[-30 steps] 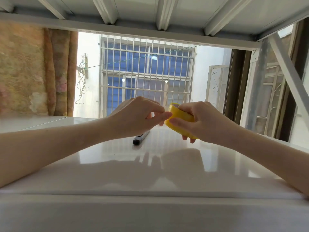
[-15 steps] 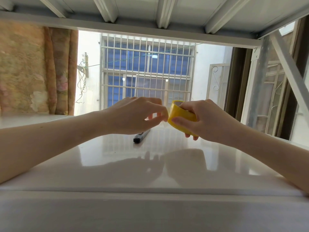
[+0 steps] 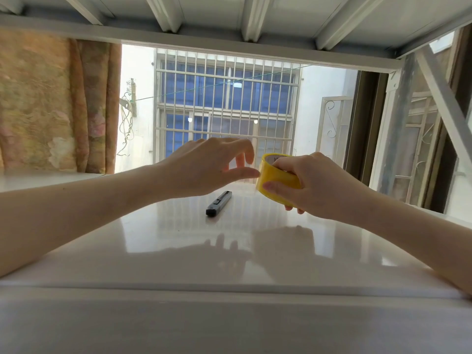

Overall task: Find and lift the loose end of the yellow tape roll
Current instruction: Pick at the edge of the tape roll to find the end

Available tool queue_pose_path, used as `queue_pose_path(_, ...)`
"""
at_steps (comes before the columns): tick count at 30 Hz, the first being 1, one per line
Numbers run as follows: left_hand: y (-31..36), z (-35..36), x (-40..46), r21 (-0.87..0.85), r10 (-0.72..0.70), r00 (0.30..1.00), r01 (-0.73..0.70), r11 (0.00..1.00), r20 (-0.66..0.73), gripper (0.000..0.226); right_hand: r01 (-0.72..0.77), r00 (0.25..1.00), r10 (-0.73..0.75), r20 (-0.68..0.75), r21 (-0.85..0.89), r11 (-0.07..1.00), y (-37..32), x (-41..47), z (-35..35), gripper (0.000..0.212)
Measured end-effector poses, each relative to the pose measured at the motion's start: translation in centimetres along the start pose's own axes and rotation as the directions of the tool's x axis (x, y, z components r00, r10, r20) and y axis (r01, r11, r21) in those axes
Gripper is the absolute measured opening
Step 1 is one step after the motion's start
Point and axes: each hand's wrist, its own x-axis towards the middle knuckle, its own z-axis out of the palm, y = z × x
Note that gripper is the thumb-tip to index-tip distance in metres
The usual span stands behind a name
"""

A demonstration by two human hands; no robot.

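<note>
My right hand grips the yellow tape roll from the right, thumb on its near side and fingers wrapped over the top and underneath, holding it above the white glossy table. My left hand is just left of the roll with its fingers spread and relaxed. Its thumb tip touches or nearly touches the roll's left edge. No lifted tape end is visible; part of the roll is hidden by my right hand.
A grey utility knife lies on the table below my left hand. A barred window is straight ahead, a patterned curtain hangs at the left, and a white metal frame runs overhead and down the right.
My left hand has opened from a pinch at the roll's edge to spread fingers. My right hand has kept its hold on the roll.
</note>
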Motion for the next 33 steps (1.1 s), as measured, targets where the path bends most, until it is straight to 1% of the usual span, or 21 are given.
queue_pose_path(3, 0.08, 0.18, -0.05, -0.003, 0.016, 0.999, -0.016, 1.0, -0.038, 0.044, 0.027, 1.0, -0.027, -0.002, -0.037, 0.999, -0.22, -0.02, 0.07, 0.031)
queue_pose_path(9, 0.07, 0.14, -0.04, -0.002, 0.058, 0.998, -0.058, 0.998, -0.034, 0.052, 0.045, 0.999, -0.044, 0.013, -0.06, 0.997, -0.19, 0.01, 0.24, 0.038)
queue_pose_path(12, 0.2, 0.25, -0.14, 0.004, 0.082, 0.997, -0.082, 0.997, -0.011, 0.049, 0.049, 0.999, -0.048, 0.011, -0.042, 0.998, -0.22, 0.04, 0.21, 0.032)
queue_pose_path(14, 0.31, 0.35, -0.15, -0.01, 0.08, 0.997, -0.08, 0.997, -0.004, 0.042, 0.052, 0.999, -0.052, 0.005, -0.028, 0.998, -0.2, 0.06, 0.21, 0.027)
queue_pose_path(17, 0.26, 0.35, -0.11, -0.038, 0.088, 0.996, -0.089, 0.995, -0.025, 0.025, 0.038, 0.999, -0.038, 0.009, -0.009, 0.999, -0.19, 0.03, 0.21, 0.023)
queue_pose_path(20, 0.25, 0.4, -0.1, -0.045, 0.102, 0.994, -0.103, 0.994, -0.027, 0.019, 0.034, 0.999, -0.034, 0.009, 0.032, 0.999, -0.13, 0.06, 0.13, 0.023)
queue_pose_path(23, -0.01, 0.53, 0.03, -0.109, 0.1, 0.995, -0.097, 0.989, 0.02, 0.017, 0.01, 1.0, -0.011, 0.023, 0.07, 0.998, -0.01, 0.11, 0.17, 0.02)
queue_pose_path(26, -0.24, 0.5, 0.2, -0.237, 0.09, 0.991, -0.065, 0.969, 0.096, 0.017, -0.022, 0.999, 0.018, 0.043, 0.079, 0.997, 0.06, 0.15, 0.38, 0.011)
queue_pose_path(29, -0.14, 0.25, 0.26, -0.333, 0.075, 0.986, -0.022, 0.943, 0.147, 0.015, -0.044, 0.998, 0.041, 0.042, 0.071, 0.996, 0.03, 0.26, 0.46, 0.016)
queue_pose_path(33, 0.13, -0.17, 0.32, -0.401, 0.043, 0.976, 0.047, 0.915, 0.212, 0.014, -0.067, 0.997, 0.066, 0.036, 0.022, 0.998, -0.13, 0.29, 0.45, 0.023)
